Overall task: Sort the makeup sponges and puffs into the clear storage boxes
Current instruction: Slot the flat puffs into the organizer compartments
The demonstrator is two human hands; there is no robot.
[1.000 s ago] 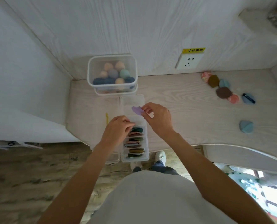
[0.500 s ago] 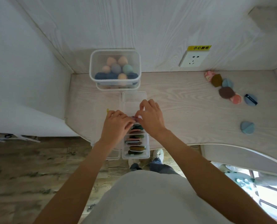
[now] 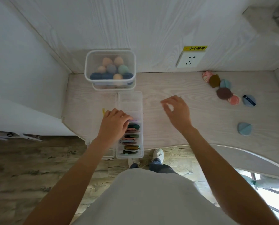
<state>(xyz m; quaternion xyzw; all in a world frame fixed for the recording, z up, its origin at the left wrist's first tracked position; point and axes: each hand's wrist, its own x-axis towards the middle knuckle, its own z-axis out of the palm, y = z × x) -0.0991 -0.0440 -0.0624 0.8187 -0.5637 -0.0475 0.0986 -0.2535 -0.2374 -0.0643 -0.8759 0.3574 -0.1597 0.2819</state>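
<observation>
Lying loose on the desk (image 3: 176, 82), seven puffs (image 3: 224, 93); right hand (image 3: 177, 111) relaxed, empty; left hand (image 3: 114, 125) unclear.

A single wide-angle head view looks steeply down and forward at the bench (image 3: 176, 88) from above. The back wall (image 3: 151, 30) fills the top, while the floor (image 3: 21, 168) lies below, close underfoot.

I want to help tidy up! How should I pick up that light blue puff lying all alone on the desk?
The blue puff lies flat on the desk with bare wood all round it, so come straight down from above. It looks thin and round, so pinching its rim, thumb on one edge and fingers on the opposite edge, should probably lift it. The right hand is nearest.
</observation>
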